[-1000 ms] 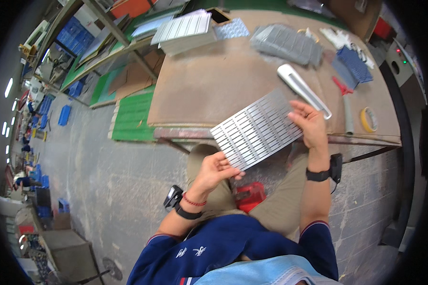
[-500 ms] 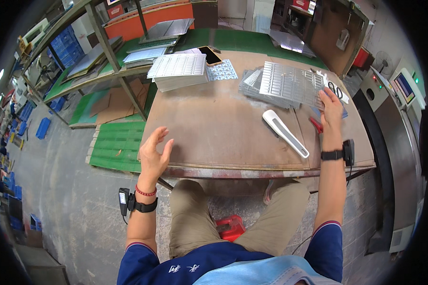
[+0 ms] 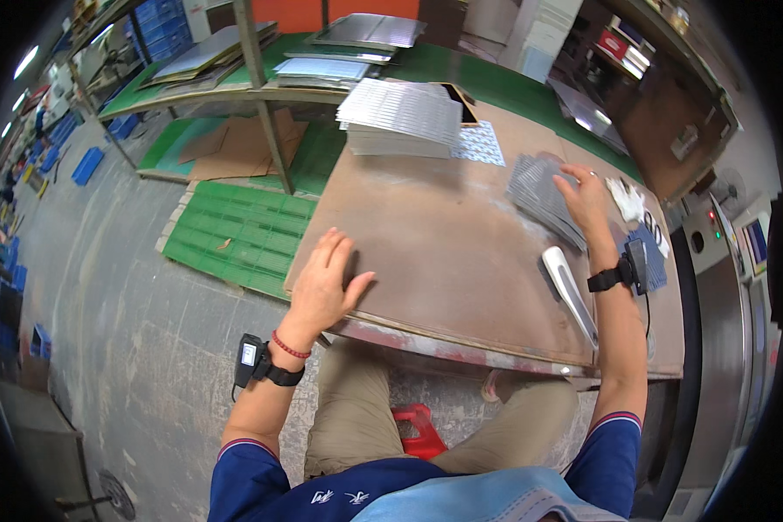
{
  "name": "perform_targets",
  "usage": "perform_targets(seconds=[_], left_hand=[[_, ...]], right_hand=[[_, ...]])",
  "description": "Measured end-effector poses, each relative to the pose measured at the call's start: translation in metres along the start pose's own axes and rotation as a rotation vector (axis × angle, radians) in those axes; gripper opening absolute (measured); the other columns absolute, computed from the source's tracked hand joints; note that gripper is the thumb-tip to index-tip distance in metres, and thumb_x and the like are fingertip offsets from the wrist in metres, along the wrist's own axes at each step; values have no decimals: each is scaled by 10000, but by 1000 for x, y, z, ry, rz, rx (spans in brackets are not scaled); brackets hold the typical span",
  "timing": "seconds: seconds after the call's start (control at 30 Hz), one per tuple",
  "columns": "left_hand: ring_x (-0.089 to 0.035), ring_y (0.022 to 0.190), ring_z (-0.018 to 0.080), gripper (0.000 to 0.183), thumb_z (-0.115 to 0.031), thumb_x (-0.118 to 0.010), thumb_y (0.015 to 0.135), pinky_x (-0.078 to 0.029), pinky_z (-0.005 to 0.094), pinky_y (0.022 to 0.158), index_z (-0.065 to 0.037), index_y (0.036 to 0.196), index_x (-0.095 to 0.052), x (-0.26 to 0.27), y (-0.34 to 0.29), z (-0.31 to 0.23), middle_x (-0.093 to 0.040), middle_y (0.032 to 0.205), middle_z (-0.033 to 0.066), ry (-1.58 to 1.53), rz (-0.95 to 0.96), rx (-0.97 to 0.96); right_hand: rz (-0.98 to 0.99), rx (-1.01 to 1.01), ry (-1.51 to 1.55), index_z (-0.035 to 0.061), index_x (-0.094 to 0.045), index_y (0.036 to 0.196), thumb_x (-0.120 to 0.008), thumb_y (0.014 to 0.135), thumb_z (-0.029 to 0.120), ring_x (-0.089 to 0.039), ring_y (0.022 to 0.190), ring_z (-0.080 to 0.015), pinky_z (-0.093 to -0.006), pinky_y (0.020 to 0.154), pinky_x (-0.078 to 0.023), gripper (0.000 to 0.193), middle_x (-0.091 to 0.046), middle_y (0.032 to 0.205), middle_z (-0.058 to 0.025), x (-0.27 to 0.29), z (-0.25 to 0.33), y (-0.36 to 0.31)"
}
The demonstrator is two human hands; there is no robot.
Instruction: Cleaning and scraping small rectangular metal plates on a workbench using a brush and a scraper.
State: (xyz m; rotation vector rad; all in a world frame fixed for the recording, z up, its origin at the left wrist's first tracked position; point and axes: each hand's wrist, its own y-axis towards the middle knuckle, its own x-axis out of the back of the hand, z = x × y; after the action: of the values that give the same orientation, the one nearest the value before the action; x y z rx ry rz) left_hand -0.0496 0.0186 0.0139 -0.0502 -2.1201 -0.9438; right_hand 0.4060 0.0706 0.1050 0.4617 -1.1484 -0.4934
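My left hand [image 3: 324,283] is at the table's left front edge, thumb apart from the fingers, holding nothing. My right hand [image 3: 585,202] is over the right end of a stack of grey slotted metal sheets [image 3: 539,193], its fingers spread and slightly curled. No separate sheet shows in it; whether its fingertips touch the stack I cannot tell. A white handled tool with a grey inlay [image 3: 569,291] lies just left of my right forearm. A taller stack of silvery slotted sheets [image 3: 400,122] stands at the table's far left.
Behind the taller stack are a dark phone [image 3: 463,103] and a blue-white patterned sheet [image 3: 480,144]. White gloves [image 3: 625,200], black-handled scissors [image 3: 652,224] and a blue sheet [image 3: 645,261] lie right of my right hand. A metal-framed shelf [image 3: 265,96] borders the table's left side.
My right hand has let go of the slotted sheet it held above the right stack. My view has turned, shifting the table. My left hand has lowered to the table edge.
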Motion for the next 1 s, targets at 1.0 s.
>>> perform_targets(seconds=[1.0], left_hand=[[-567, 1189, 415, 580, -422, -443, 1020, -537, 487, 958, 45, 1362, -457, 3, -30, -39, -558, 1284, 282, -1737, 101, 556]], right_hand=[[-68, 825, -83, 24, -686, 1047, -627, 764, 20, -696, 811, -261, -354, 696, -559, 289, -716, 958, -122, 66, 169, -106]])
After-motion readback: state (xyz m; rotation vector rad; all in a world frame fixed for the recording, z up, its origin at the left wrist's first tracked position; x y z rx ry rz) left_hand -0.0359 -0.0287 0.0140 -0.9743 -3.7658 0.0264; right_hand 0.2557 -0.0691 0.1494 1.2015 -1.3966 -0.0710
